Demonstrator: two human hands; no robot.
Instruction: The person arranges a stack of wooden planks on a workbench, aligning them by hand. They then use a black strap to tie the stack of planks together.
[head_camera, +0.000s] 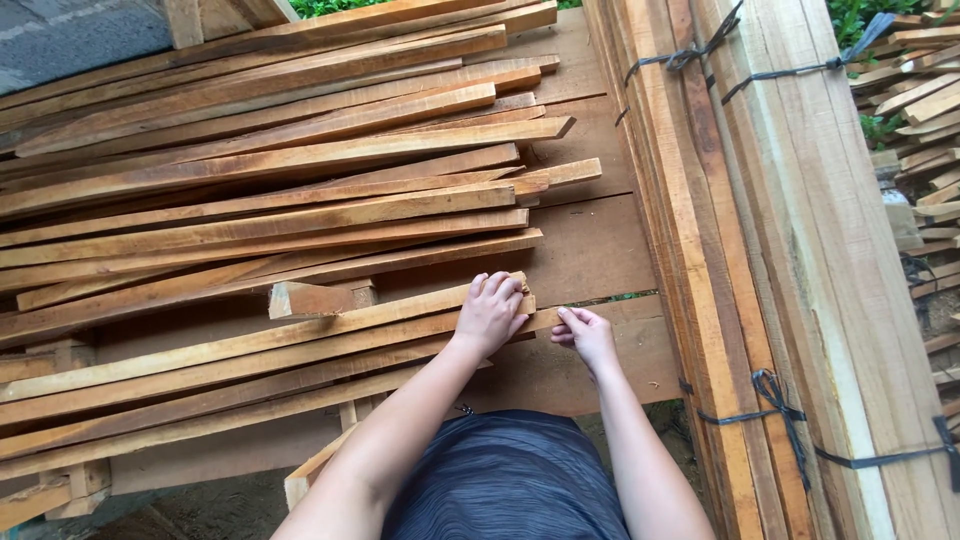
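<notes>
A loose pile of long thin wooden slats (260, 200) lies across a wide plank platform (590, 250). My left hand (490, 312) rests on top of the ends of the nearest slats (300, 345), fingers curled over their far edge. My right hand (585, 335) pinches the very end of one of those slats between thumb and fingers. Both arms reach out from the bottom of the view over my grey shirt.
A tall bundle of planks (770, 230) tied with dark straps (775, 390) stands close on the right. More stacked slats (925, 110) lie at the far right by green plants. A short wood block (320, 298) sits among the slats. Dirt ground shows below.
</notes>
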